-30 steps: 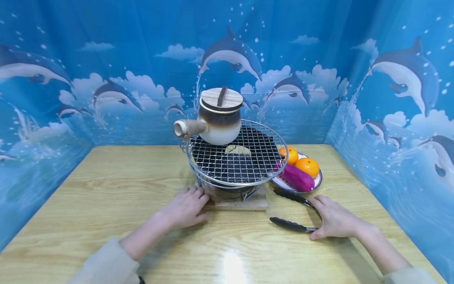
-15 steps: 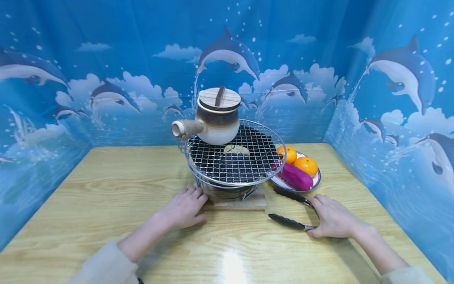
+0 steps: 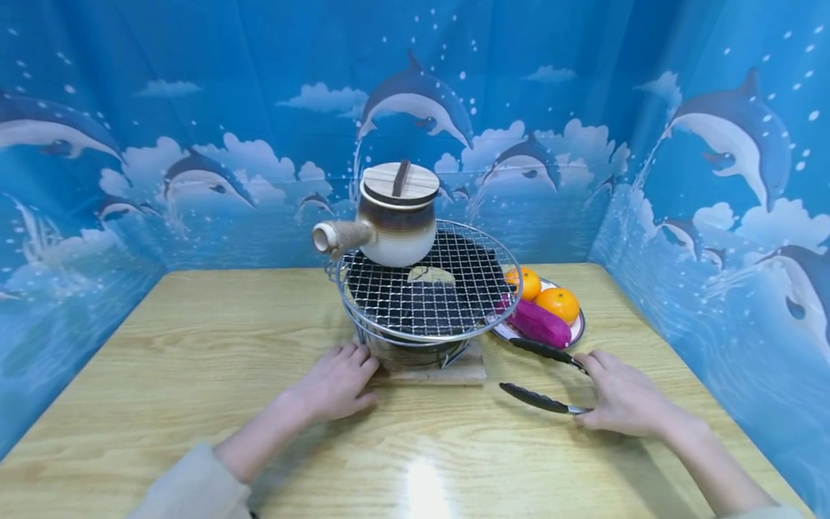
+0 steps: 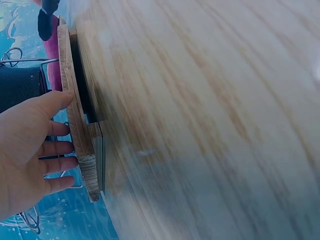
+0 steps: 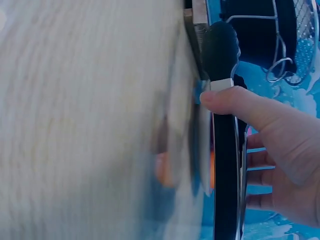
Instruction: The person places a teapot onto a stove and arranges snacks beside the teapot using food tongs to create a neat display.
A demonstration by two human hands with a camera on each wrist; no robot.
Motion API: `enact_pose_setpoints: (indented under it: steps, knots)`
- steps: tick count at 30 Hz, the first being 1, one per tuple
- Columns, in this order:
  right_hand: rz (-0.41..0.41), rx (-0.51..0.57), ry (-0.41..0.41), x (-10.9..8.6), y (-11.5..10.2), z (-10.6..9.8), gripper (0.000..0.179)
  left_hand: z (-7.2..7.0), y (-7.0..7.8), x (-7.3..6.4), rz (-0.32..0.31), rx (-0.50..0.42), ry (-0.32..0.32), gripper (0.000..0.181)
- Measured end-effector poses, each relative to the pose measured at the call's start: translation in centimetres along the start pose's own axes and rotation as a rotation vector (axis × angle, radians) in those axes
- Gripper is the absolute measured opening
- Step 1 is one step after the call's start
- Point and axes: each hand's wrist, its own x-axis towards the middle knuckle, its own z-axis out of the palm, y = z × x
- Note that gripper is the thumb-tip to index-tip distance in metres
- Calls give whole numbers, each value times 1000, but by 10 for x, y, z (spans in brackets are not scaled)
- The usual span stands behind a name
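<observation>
My right hand [image 3: 625, 396] holds black-tipped tongs [image 3: 547, 400] by their arms, the two tips spread apart. In the right wrist view, the thumb lies on one arm of the tongs [image 5: 225, 150]. My left hand [image 3: 335, 382] lies on the table at the left front corner of a wooden board [image 3: 447, 373]. In the left wrist view its thumb and fingertips touch the board's edge [image 4: 75, 110]. On the board stands a small stove [image 3: 418, 352] topped by a round wire grill [image 3: 434, 310]. A lidded clay pot [image 3: 398, 231] sits on the grill, its side handle pointing left.
Right of the stove, a plate [image 3: 579, 335] carries two oranges [image 3: 558, 305] and a purple eggplant [image 3: 541, 324], beyond the tongs. The grill's rim overhangs part of the plate. A blue dolphin-print curtain [image 3: 259, 86] encloses the wooden table [image 3: 214, 331].
My right hand has shifted slightly right with the tongs, whose tips now overlap the plate's front edge in the head view. The left hand keeps its place at the board.
</observation>
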Motion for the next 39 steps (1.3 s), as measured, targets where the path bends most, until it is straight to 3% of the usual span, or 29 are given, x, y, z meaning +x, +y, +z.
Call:
enact_pose_setpoints:
  steps: [8, 18, 29, 39]
  knots:
    - [7, 26, 78, -4, 7, -21, 83, 2, 0, -1, 4, 5, 17, 40]
    - [167, -88, 70, -7, 21, -49, 88, 2, 0, -1, 5, 9, 17, 41]
    - [259, -115, 82, -3, 31, -62, 95, 1, 1, -1, 8, 32, 43, 39]
    - [340, -110, 130, 0, 44, -64, 93, 2, 1, -2, 5, 24, 25, 41]
